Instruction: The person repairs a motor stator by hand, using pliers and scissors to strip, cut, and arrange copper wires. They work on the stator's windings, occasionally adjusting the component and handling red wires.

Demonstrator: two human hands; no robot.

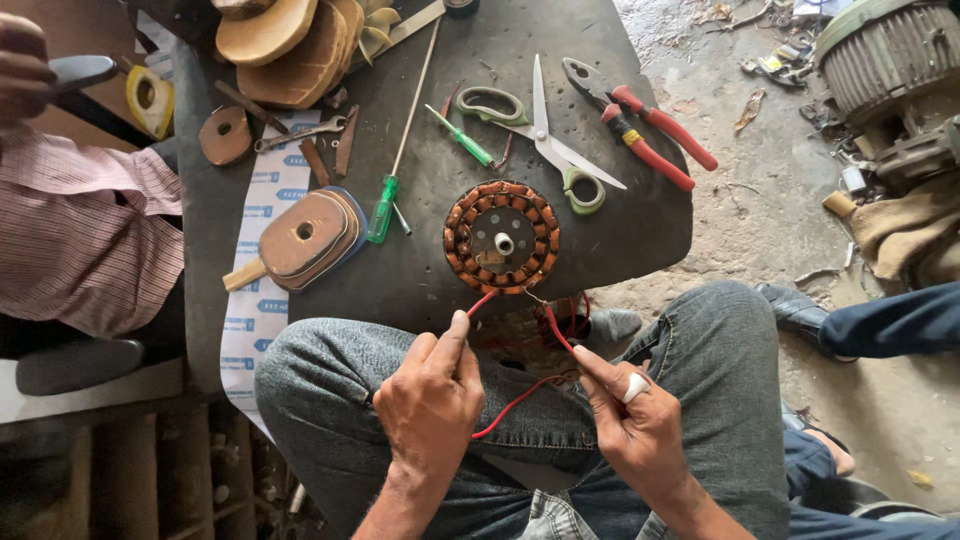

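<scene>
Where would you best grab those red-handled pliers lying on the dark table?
Grip the pliers by the two red handles, coming from the right edge of the table. The handles point out that way and lie apart from other tools, while the metal jaws sit close to the scissors.

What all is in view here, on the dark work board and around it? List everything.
round copper-wound stator: one, orange-brown, board centre
thin red lead wire: one, red, from the stator to both hands
green-handled scissors: one, open, above the stator
red-handled pliers: one, right of the scissors
green-handled screwdrivers: two, left of and above the stator
stepped wooden winding former: one, brown, board left
finned grey motor housing: one, floor, top right
left hand: one, fingers pinching the wire
right hand: one, fingers pinching the wire
</scene>
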